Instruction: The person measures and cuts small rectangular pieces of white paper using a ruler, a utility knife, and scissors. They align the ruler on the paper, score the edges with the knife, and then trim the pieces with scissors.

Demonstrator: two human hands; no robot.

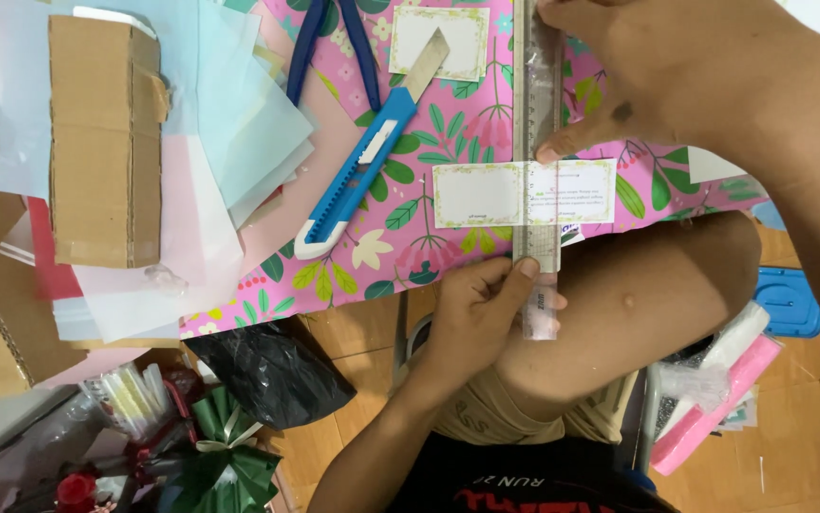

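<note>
A long clear ruler [535, 104] lies lengthwise across a small white card with a floral border [476, 193], on a pink flower-patterned sheet [400, 256]. My left hand [481, 318] pinches the ruler's near end, which juts past the sheet's edge over my knee. My right hand [657, 66] presses down on the ruler's far part, with the thumb next to the card. A blue utility knife [358, 180] with its blade out lies left of the card, touched by neither hand.
A second bordered card [438, 43] and blue-handled scissors [334, 47] lie at the far edge. A cardboard piece [106, 142] rests on pale paper sheets at left. A black bag [272, 370], green ribbon bows [225, 465] and a pink package [714, 408] sit on the floor.
</note>
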